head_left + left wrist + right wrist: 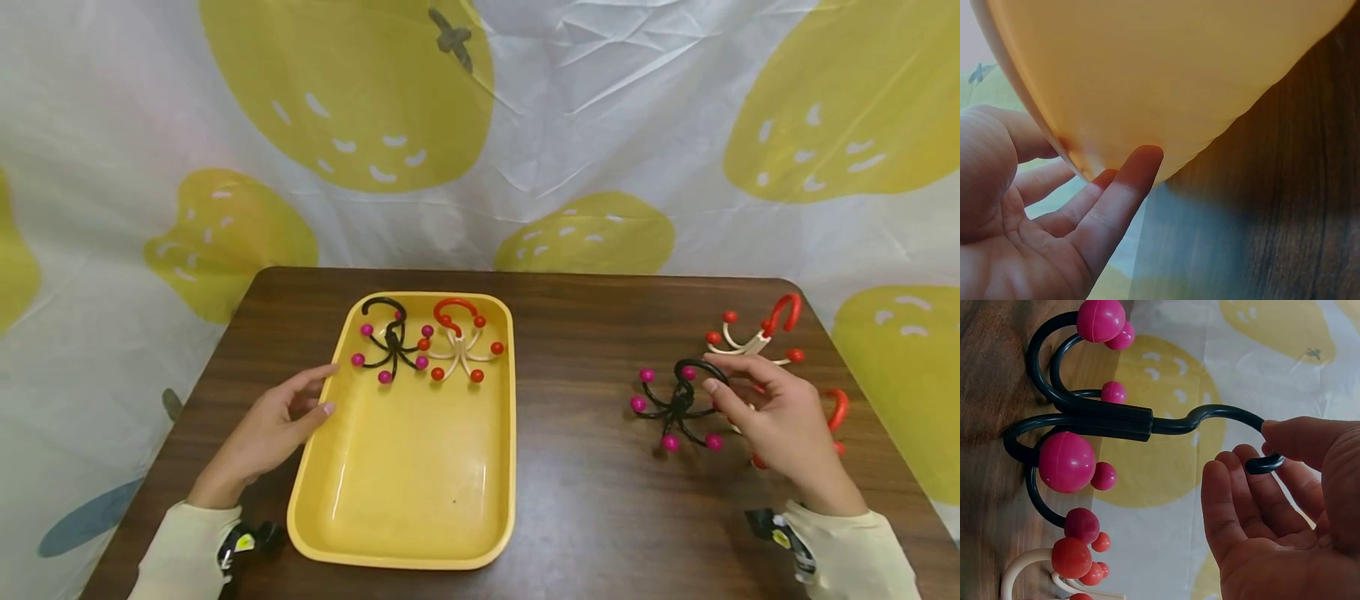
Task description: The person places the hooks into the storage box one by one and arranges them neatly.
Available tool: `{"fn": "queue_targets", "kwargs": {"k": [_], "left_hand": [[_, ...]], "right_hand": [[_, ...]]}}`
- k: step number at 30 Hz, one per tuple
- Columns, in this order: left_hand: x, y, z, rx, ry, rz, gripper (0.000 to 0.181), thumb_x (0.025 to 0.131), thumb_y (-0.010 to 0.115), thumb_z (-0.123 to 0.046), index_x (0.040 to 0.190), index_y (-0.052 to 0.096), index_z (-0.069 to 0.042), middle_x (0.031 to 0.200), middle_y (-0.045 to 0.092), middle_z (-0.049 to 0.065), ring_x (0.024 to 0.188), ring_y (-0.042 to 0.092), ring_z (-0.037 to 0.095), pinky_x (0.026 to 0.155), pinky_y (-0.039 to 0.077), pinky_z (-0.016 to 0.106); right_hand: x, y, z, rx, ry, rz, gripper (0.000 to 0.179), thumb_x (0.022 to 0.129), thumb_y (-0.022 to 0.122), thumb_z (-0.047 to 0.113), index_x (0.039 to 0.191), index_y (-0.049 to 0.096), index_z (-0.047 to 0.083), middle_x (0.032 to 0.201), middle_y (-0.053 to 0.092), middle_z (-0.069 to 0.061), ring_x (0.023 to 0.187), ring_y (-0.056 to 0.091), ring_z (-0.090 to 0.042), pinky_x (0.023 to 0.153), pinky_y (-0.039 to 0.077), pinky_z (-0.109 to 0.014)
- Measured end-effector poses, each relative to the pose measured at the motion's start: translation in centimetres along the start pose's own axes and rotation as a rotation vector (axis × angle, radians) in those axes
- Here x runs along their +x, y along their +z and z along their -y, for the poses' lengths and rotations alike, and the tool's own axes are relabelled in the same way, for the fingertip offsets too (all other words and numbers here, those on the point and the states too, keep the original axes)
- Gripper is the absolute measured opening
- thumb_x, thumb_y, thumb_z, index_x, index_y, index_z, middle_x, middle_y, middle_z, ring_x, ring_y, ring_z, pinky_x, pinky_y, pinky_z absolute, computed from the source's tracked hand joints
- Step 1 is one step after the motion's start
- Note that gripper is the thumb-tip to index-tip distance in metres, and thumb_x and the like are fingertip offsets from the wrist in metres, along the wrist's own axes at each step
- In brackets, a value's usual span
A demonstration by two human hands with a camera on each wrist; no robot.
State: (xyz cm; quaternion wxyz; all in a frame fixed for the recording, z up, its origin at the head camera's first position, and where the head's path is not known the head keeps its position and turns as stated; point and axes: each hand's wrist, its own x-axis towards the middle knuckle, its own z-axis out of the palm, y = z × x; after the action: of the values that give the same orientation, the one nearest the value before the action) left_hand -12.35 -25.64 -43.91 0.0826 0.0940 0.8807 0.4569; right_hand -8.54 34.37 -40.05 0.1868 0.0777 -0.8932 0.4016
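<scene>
My right hand pinches the top hook of a black multi-arm hook hanger between thumb and index finger. Its curved arms end in magenta balls and point down to the tabletop; I cannot tell if they touch it. At the left, my left hand holds the left rim of a yellow tray, thumb over the edge and other fingers against the outer wall. Inside the tray's far end sit a black hanger with magenta balls and a cream hanger with a red hook and red balls, side by side.
Beyond my right hand stands another cream-and-red hanger. A further red hook shows beside that hand, mostly hidden by it. The brown wooden table meets a lemon-print cloth at its back edge.
</scene>
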Motion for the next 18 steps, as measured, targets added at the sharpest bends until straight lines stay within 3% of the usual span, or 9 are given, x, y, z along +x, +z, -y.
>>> {"fn": "queue_targets", "kwargs": {"k": [18], "left_hand": [[-0.02,-0.14,0.15,-0.020,0.001,0.010,0.056,0.106,0.067,-0.020,0.158,0.048,-0.013,0.139,0.063,0.022,0.113,0.068,0.034,0.077,0.060,0.028]], "right_hand": [[0.53,-0.07,0.30,-0.003,-0.011,-0.032,0.027,0.091,0.078,-0.005,0.117,0.079,0.001,0.106,0.069,0.037,0.084,0.069,0.016,0.070,0.053,-0.005]]}}
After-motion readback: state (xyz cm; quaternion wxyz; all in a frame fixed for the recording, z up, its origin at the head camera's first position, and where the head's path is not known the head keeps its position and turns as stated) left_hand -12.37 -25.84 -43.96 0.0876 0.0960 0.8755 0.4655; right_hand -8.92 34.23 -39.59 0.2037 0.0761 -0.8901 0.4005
